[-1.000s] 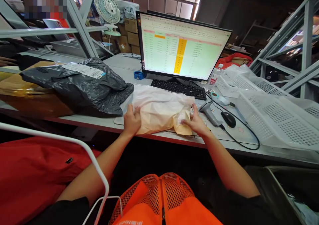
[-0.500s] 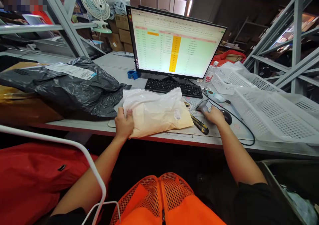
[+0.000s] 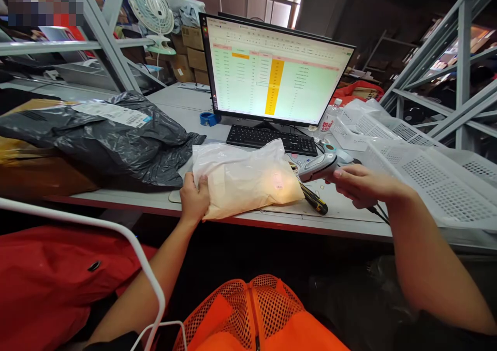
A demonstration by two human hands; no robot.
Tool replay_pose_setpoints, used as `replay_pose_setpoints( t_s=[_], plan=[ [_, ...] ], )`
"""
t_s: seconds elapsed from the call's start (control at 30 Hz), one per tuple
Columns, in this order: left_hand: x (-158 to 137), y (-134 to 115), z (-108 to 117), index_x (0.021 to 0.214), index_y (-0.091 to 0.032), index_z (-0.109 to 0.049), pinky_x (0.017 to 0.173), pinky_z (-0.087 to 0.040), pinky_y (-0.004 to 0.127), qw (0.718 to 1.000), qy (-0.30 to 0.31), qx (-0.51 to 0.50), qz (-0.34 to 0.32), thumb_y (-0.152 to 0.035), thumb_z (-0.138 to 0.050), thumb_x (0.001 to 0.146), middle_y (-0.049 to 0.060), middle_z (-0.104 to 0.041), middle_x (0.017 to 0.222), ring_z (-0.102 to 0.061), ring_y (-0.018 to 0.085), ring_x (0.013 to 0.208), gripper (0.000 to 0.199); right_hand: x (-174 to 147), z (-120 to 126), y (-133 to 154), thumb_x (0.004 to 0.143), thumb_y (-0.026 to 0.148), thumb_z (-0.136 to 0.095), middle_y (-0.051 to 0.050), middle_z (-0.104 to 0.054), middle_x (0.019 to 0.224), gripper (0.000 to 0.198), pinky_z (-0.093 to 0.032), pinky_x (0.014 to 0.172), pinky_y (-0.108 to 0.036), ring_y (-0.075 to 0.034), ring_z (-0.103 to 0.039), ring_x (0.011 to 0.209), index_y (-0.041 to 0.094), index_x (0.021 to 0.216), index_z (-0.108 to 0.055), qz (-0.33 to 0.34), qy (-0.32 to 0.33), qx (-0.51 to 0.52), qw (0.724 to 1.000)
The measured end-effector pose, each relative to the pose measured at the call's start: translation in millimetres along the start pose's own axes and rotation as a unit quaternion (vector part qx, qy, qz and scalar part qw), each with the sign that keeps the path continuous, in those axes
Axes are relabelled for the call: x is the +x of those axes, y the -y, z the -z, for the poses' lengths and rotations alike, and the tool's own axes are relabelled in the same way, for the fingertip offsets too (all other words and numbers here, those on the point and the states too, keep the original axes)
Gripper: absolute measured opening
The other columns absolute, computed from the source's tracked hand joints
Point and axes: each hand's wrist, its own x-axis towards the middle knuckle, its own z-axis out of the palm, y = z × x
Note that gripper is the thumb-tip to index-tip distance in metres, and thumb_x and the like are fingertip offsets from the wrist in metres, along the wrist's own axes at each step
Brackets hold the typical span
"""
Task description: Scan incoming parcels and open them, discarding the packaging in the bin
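My left hand (image 3: 195,198) grips the near left edge of a pale plastic mailing bag (image 3: 240,177), thumb on top. The bag lies at the desk's front edge, and a small label (image 3: 278,180) on its right part is lit reddish. In my right hand (image 3: 359,185) is a grey barcode scanner (image 3: 319,166), raised above the desk with its head pointing left at the label. The scanner's cable hangs below my hand. A black and yellow utility knife (image 3: 315,200) lies between the bag and my right hand, partly hidden by the bag.
Behind the bag are a black keyboard (image 3: 272,140) and a monitor (image 3: 272,71) showing a spreadsheet. A dark plastic-wrapped parcel (image 3: 116,139) lies left, near a blue tape roll (image 3: 209,118). White perforated baskets (image 3: 435,180) and a plastic bottle (image 3: 330,117) stand right.
My right hand has lifted the scanner off the desk and turned it towards the bag's label, which now glows reddish. My left hand still holds the bag in place.
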Motion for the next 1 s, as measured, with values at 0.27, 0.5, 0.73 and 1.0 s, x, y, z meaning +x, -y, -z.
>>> replay_pose_setpoints(
  t_s=[0.27,0.5,0.73,1.0],
  plan=[
    [-1.4,1.6,1.1,0.091,-0.023,-0.052,0.066,-0.04,0.032,1.0,-0.004,-0.001,0.005,-0.047,-0.048,0.096,0.004,-0.058,0.075,-0.059,0.024,0.069,0.025,20.3,-14.4,-1.6,0.085,0.086,-0.064,0.001,-0.054,0.068,0.063,-0.024,0.037,-0.022,-0.009,-0.038,0.044,0.023,0.09,-0.059,-0.008,-0.037,-0.103,0.994],
    [0.2,3.4,1.6,0.094,-0.023,-0.052,0.067,-0.039,0.033,0.999,0.015,-0.001,0.036,-0.05,-0.046,0.094,0.007,-0.064,0.081,-0.064,0.027,0.075,0.028,101.1,-31.8,-73.2,0.108,0.049,-0.048,-0.024,-0.071,0.126,0.056,-0.052,0.094,-0.04,-0.037,-0.069,0.119,0.008,0.144,-0.056,-0.03,-0.341,-0.413,0.844],
    [0.4,3.6,2.4,0.103,-0.021,-0.06,0.068,-0.046,0.034,0.998,0.033,0.0,0.05,-0.052,-0.045,0.095,0.011,-0.072,0.088,-0.071,0.031,0.081,0.036,122.0,-31.1,-80.0,0.108,0.049,-0.048,-0.029,-0.068,0.131,0.069,-0.053,0.097,-0.048,-0.041,-0.068,0.121,0.001,0.157,-0.042,-0.097,-0.345,-0.452,0.816],
    [13.0,5.5,-1.2,0.113,-0.016,-0.074,0.08,-0.057,0.04,0.989,0.116,0.017,0.09,-0.069,-0.059,0.084,0.018,-0.079,0.1,-0.075,0.038,0.099,0.062,207.1,-16.8,9.6,0.106,0.041,-0.064,-0.015,-0.064,0.141,0.044,-0.053,0.108,-0.051,-0.03,-0.064,0.126,0.015,0.141,-0.062,0.08,-0.328,-0.427,0.839]
  ],
)
